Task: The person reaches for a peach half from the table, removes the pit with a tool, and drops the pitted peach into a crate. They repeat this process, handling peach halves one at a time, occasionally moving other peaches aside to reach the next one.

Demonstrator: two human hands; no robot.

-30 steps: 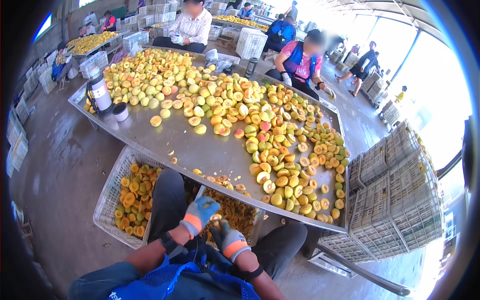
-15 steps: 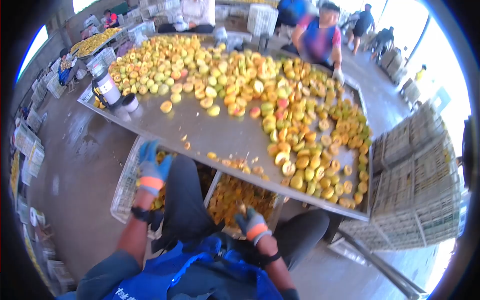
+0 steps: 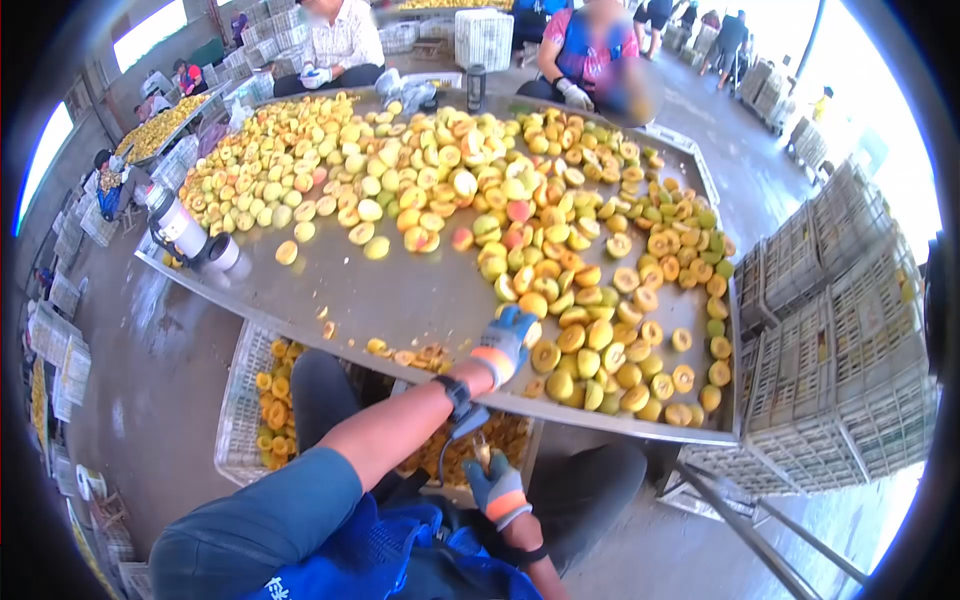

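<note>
My left hand [image 3: 505,345], in a grey-blue glove with an orange cuff, reaches over the table's near edge. Its fingers curl round a halved yellow peach [image 3: 534,331] at the border of the heap. More peach halves [image 3: 600,335] lie right beside it, several with the cut face and brown centre up. Lower down, between my knees, my right hand [image 3: 497,487] wears a matching glove and is closed on a slim tan tool [image 3: 482,452], its far end pointing up; the fingers hide the rest. Beneath is a crate of brownish fruit pieces [image 3: 515,437].
The metal table [image 3: 380,290] carries a wide peach heap. A flask [image 3: 178,222] and cup [image 3: 223,252] stand at its left corner. Below left is a white crate [image 3: 240,400] of peach halves. Stacked crates [image 3: 835,350] rise at right. Two people [image 3: 340,40] sit across the table.
My left hand has gone from over the left crate, across to the right and onto the peaches at the table edge. My right hand stays low, still closed on the tool. The view has shifted slightly.
</note>
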